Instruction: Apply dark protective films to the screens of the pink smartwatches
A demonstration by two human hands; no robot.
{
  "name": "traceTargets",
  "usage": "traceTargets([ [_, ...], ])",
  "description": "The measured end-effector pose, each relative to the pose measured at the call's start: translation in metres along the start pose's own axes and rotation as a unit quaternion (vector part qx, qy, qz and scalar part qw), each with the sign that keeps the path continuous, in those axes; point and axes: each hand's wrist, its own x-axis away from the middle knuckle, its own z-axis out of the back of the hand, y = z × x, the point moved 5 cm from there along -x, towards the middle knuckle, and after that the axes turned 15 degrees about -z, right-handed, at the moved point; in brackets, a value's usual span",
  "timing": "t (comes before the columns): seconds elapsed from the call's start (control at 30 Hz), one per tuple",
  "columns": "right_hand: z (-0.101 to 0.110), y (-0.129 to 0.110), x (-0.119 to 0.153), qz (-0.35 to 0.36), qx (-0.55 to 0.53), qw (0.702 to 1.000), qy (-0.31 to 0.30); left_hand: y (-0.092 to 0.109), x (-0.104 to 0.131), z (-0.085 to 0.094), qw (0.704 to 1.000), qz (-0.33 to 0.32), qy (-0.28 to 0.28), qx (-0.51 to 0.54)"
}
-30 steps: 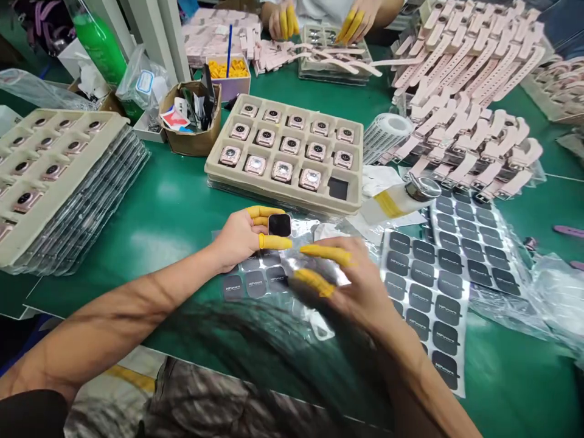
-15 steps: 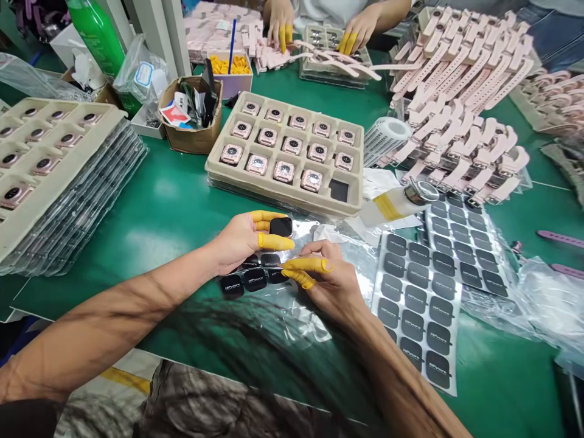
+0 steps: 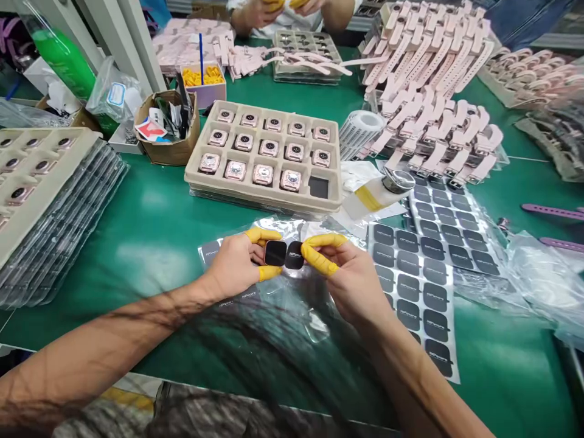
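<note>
L hand (image 3: 235, 260), ctr of frame, has thumb & fingers clamped on watch (image 3: 275, 253), dark screen twd camera. R hand (image 3: 353, 267), just rt of ctr, pinches label (image 3: 294, 255) w/ white print at its edge, right beside watch; can't tell if they touch. Tray (image 3: 255, 193) of pink watches (image 3: 269, 147) upper ctr; label sheet (image 3: 422, 292) lower rt; pink straps (image 3: 435, 52) upper rt.

We lose part of the watch tray stack (image 3: 59, 231) past the left edge, and the co-worker (image 3: 274, 23) is cut off at the top. Blurred dark strands (image 3: 219, 325) veil the lower centre. The left hand (image 3: 235, 261) hides part of the label sheet (image 3: 249, 295) beneath it. Upper left, the bag's blue-edged label (image 3: 117, 93) is too small for us to read.
</note>
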Motion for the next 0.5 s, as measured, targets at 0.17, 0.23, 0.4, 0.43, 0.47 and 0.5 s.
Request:
traceTargets([
  [0.17,-0.004,0.013,-0.002,-0.049,0.033,0.998,0.011,0.001,-0.001,-0.003,0.999,-0.010,-0.022,-0.032],
  [0.23,-0.005,0.016,-0.002,-0.053,0.045,0.998,0.007,0.000,-0.001,-0.002,0.999,-0.011,-0.021,-0.037],
  [0.4,-0.008,0.019,0.000,-0.064,0.041,0.997,-0.015,0.003,0.000,-0.001,0.997,-0.010,-0.031,-0.065],
  [0.43,-0.009,0.019,0.000,-0.063,0.040,0.997,-0.014,0.004,0.000,-0.001,0.997,-0.009,-0.032,-0.069],
  [0.47,-0.009,0.018,0.000,-0.061,0.039,0.997,-0.013,0.005,0.000,-0.001,0.997,-0.008,-0.032,-0.072],
  [0.5,-0.009,0.018,0.000,-0.060,0.038,0.997,-0.013,0.007,0.000,-0.001,0.997,-0.007,-0.034,-0.073],
])
